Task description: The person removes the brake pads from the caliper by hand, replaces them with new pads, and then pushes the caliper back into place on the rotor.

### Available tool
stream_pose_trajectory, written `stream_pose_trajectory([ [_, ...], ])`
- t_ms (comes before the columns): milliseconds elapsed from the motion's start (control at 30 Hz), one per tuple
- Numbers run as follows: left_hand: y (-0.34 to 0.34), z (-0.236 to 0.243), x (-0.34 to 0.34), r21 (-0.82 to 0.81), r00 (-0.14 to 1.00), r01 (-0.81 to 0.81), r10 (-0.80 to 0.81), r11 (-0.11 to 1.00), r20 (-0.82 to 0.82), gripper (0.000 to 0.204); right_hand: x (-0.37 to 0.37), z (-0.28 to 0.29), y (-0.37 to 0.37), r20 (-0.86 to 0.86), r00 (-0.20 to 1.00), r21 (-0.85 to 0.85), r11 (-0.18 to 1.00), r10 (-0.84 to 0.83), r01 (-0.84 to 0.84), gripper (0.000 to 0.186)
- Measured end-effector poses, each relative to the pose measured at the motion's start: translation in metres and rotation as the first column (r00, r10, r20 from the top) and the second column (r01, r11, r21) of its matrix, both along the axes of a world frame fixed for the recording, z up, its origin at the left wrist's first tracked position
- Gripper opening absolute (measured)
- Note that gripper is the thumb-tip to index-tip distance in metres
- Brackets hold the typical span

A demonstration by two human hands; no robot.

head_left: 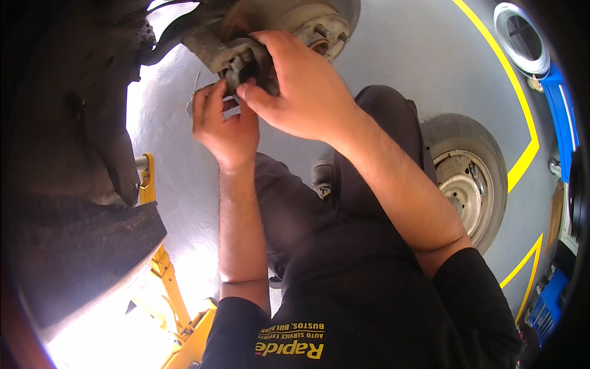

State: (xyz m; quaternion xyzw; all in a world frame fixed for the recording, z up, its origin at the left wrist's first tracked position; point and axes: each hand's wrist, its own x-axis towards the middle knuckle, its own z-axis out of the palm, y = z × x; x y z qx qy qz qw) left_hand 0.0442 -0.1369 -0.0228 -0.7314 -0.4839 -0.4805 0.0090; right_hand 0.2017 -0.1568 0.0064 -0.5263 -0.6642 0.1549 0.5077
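A grey metal brake part [243,64], which looks like a caliper on its bracket, sits under the car beside the wheel hub [322,27] at the top of the view. My right hand [295,92] grips it from the right, fingers curled over its top and thumb at its front. My left hand [224,123] is closed at its lower left, fingertips against the part; exactly what those fingertips pinch is hidden.
The dark wheel-arch liner [74,184] fills the left, above a yellow lift or stand [166,283]. A removed wheel [467,190] lies right of my legs on the grey floor [430,61], near yellow painted lines. Blue equipment [559,123] and a white ring [504,37] are at the right.
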Motion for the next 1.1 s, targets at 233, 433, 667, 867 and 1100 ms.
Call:
stream_pose_trajectory([
  [233,0.002,-0.002,0.002,-0.012,0.992,0.019,-0.017,1.000,0.127,0.035,-0.015,0.001,0.011,0.046,0.995,-0.044,0.995,-0.090,0.092,0.070],
  [433,0.017,-0.037,-0.021,0.044,0.856,0.205,-0.201,0.978,0.477,0.030,-0.014,0.007,0.011,0.025,0.999,-0.082,0.996,-0.043,0.045,0.069],
  [667,0.040,-0.012,0.034,-0.164,0.365,0.392,0.011,0.905,0.931,0.067,-0.018,0.002,0.008,0.102,0.987,0.050,0.992,-0.121,0.116,0.066],
  [867,0.054,-0.023,0.029,-0.177,0.315,0.290,0.081,0.941,0.945,0.080,-0.018,0.000,0.013,0.237,0.956,0.125,0.981,-0.175,0.149,0.066],
  [1100,0.063,-0.033,0.022,-0.153,0.208,0.328,0.087,0.932,0.974,0.077,-0.008,0.005,0.013,0.283,0.958,0.010,0.999,-0.043,0.042,0.072],
])
